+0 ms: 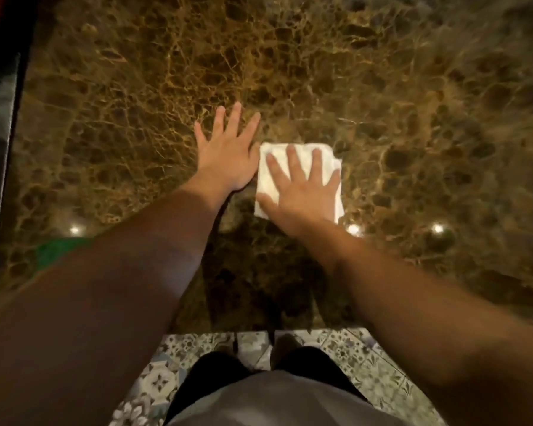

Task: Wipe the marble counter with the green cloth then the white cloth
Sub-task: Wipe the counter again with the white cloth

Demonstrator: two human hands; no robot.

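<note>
Right hand [302,192] flat, fingers spread, atop white cloth [270,167] | left hand [228,149] splayed beside, on marble counter [382,103]

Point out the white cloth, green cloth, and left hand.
white cloth [268,179]: head view, bare left part beside the fingers.
green cloth [59,252]: head view, strip showing above the left forearm.
left hand [228,155]: head view, back of hand.

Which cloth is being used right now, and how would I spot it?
Start from the brown veined marble counter that fills the view. Near its middle two hands lie flat, side by side: the left hand on bare stone, the right hand spread over a folded white cloth. It is the only pale square there; the green cloth peeks out at the left edge.
</note>
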